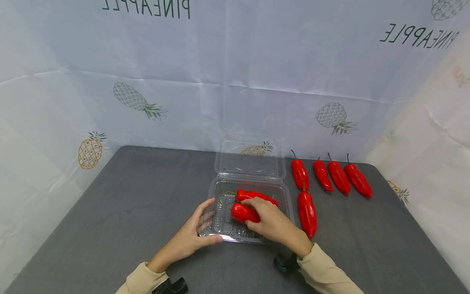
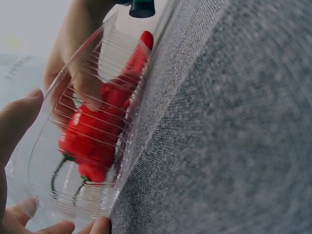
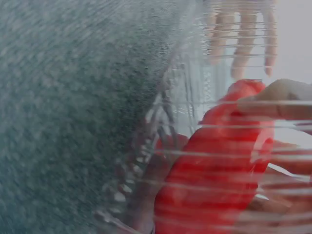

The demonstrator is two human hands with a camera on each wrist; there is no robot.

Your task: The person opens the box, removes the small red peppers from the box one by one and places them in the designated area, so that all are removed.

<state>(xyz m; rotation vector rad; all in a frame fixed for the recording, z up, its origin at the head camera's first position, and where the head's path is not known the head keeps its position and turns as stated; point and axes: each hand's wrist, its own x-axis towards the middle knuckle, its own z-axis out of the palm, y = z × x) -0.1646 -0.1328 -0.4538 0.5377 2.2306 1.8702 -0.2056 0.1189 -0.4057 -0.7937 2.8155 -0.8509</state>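
A clear plastic clamshell container (image 1: 224, 183) sits on the table with its lid raised behind. Two red chili peppers with green stems are inside, lying across the base: a rear pepper (image 1: 257, 195) and a front pepper (image 1: 242, 212). My right hand (image 1: 269, 218) reaches over the container's right side and grips the front pepper between thumb and fingers; the right wrist view shows this pepper (image 3: 209, 180) through the ribbed wall. Spread around the container's left front corner, my left hand (image 1: 192, 230) touches it with fairly straight fingers along the side, thumb (image 2: 24, 114) at the front rim.
Right of the container, several red peppers (image 1: 338, 176) lie in a row near the table's back edge, stems pointing away. Another pepper (image 1: 307, 214) lies nearer, close to the container's right wall. A pineapple-print cloth (image 1: 205, 110) hangs behind the dark grey table (image 1: 147, 196).
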